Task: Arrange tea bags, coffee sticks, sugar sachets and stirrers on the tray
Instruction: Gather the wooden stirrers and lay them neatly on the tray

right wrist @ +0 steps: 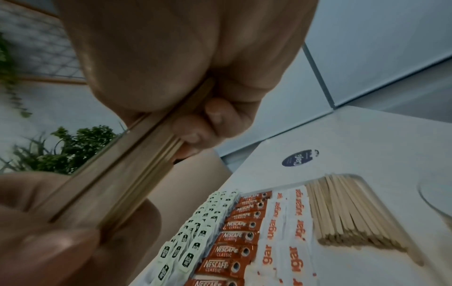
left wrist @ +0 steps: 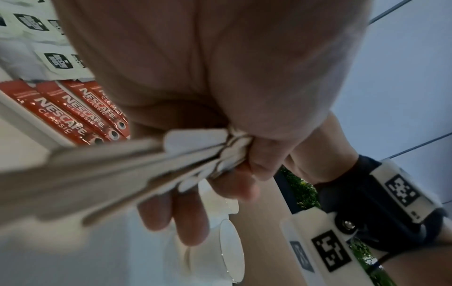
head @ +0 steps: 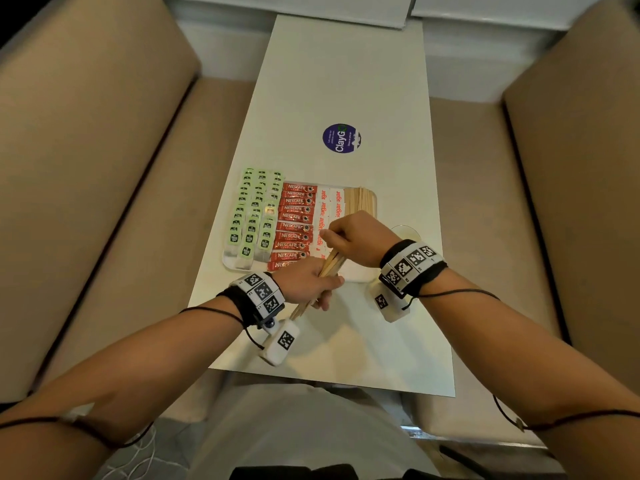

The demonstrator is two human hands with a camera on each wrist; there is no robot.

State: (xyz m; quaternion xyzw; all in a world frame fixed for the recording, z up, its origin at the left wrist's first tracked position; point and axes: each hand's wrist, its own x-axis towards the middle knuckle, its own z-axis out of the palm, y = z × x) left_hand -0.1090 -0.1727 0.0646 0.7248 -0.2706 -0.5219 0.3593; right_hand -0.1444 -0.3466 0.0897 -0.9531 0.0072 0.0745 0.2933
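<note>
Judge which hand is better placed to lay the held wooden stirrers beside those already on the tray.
Right hand, probably: it grips the bundle of wooden stirrers directly beside the laid stirrer row; the left hand grips the nearer end.

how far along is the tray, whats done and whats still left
Mostly done. On the tray, tea bags, coffee sticks, sugar sachets and a batch of stirrers already lie in rows. In hand: the left hand and right hand both grip a bundle of stirrers. Left: laying that bundle beside the stirrers already down.
</note>
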